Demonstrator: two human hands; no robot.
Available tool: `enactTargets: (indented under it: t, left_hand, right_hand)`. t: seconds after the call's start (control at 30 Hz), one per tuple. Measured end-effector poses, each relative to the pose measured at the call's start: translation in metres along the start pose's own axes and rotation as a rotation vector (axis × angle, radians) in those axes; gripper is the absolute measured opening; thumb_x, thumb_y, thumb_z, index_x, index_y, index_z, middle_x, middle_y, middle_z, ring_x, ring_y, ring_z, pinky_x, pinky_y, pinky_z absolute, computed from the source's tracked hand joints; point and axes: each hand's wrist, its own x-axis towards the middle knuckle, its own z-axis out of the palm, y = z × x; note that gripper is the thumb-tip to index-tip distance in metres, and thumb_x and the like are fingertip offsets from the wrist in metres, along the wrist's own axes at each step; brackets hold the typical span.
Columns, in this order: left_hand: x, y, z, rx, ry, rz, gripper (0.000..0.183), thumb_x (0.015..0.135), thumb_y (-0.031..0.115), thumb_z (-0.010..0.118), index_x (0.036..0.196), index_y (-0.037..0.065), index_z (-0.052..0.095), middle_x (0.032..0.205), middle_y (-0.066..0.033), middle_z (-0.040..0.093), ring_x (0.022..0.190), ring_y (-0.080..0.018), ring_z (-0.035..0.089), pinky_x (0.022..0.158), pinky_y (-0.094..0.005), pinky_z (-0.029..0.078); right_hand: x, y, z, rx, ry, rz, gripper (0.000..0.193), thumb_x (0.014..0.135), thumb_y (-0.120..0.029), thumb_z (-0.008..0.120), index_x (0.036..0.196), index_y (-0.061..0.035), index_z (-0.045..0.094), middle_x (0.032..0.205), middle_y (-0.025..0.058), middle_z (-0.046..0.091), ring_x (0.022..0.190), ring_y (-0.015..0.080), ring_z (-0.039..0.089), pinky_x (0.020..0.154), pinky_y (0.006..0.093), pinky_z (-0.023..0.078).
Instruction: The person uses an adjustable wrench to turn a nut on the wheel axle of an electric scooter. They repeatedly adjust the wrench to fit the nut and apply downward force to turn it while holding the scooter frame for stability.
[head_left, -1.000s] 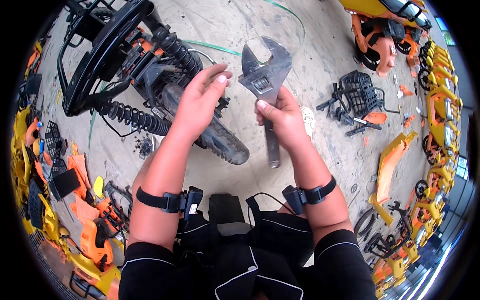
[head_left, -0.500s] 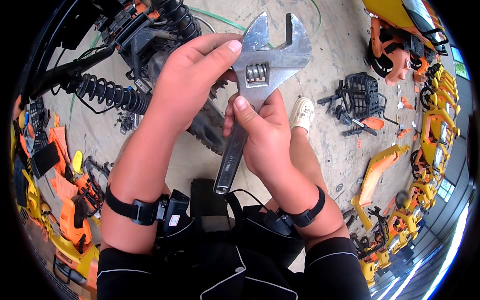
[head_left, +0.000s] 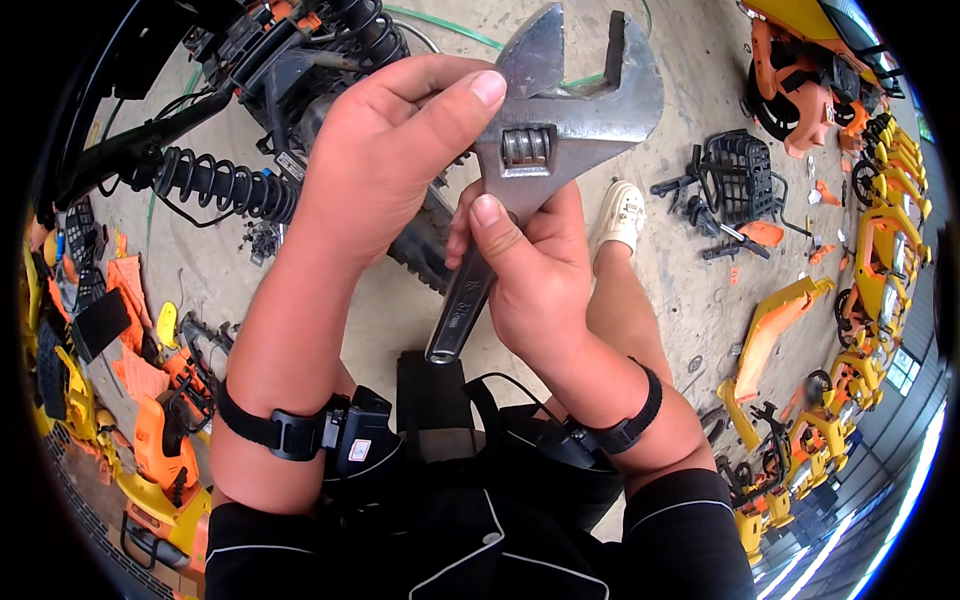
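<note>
A large silver adjustable wrench (head_left: pixel 560 140) is held up in front of me, its jaws at the top and spread apart with nothing between them. My right hand (head_left: pixel 535 265) wraps round the upper handle, thumb lying along its front. With thumb and fingers my left hand (head_left: pixel 385 155) pinches the side of the head by the movable jaw; those fingertips behind the metal are hidden. The ribbed adjusting screw shows in its window below the jaws. The handle's end points down toward my body.
A partly stripped vehicle with a coil-spring shock absorber (head_left: pixel 225 187) and a tyre (head_left: pixel 420 255) stands at the left. On the floor at right lie a black basket (head_left: pixel 740 178) and a yellow-orange panel (head_left: pixel 775 335). Yellow vehicles (head_left: pixel 885 255) line the right side; orange parts (head_left: pixel 160 450) are heaped left.
The wrench head has come closer and shifted slightly right and up, with both hands keeping their hold. The jaw gap looks slightly wider in the picture.
</note>
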Motion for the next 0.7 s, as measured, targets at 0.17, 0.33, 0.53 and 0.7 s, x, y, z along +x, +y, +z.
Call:
enactTargets:
  t: [0.17,0.33,0.53,0.7]
  left_hand:
    - [-0.003,-0.003,-0.002,0.026,0.0,-0.009,0.033,0.093,0.023,0.071,0.111,-0.004,0.067,0.097,-0.0071,0.069,0.091,-0.0105,0.061,0.084,-0.0253,0.048]
    - [-0.002,-0.006,-0.001,0.061,0.007,-0.04,0.034,0.093,0.024,0.071,0.111,-0.004,0.067,0.096,-0.0067,0.069,0.09,-0.0097,0.06,0.083,-0.0251,0.048]
    - [-0.002,-0.01,0.007,0.046,0.024,-0.019,0.034,0.093,0.024,0.071,0.111,-0.004,0.067,0.097,-0.007,0.069,0.09,-0.0099,0.06,0.082,-0.0253,0.048]
    - [-0.001,-0.011,0.008,0.055,0.004,-0.032,0.034,0.093,0.025,0.071,0.111,-0.004,0.067,0.098,-0.0077,0.069,0.091,-0.0107,0.061,0.083,-0.0258,0.048]
  right_hand:
    - [0.0,-0.005,0.002,-0.02,0.047,0.061,0.025,0.104,-0.025,0.05,0.117,-0.004,0.047,0.089,0.0117,0.061,0.073,0.0166,0.059,0.063,0.0301,0.051]
    - [0.002,-0.007,0.005,-0.062,0.148,0.086,0.035,0.105,-0.038,0.049,0.11,-0.0036,0.052,0.079,0.0111,0.063,0.063,0.0156,0.058,0.057,0.0291,0.05]
    - [0.002,-0.008,0.002,-0.096,0.183,0.064,0.037,0.103,-0.04,0.052,0.106,-0.0037,0.053,0.075,0.0101,0.062,0.06,0.015,0.057,0.054,0.0279,0.049]
    - [0.002,-0.011,0.0,-0.095,0.194,0.072,0.037,0.103,-0.041,0.053,0.105,-0.0042,0.053,0.075,0.0095,0.062,0.06,0.0148,0.057,0.054,0.0276,0.048]
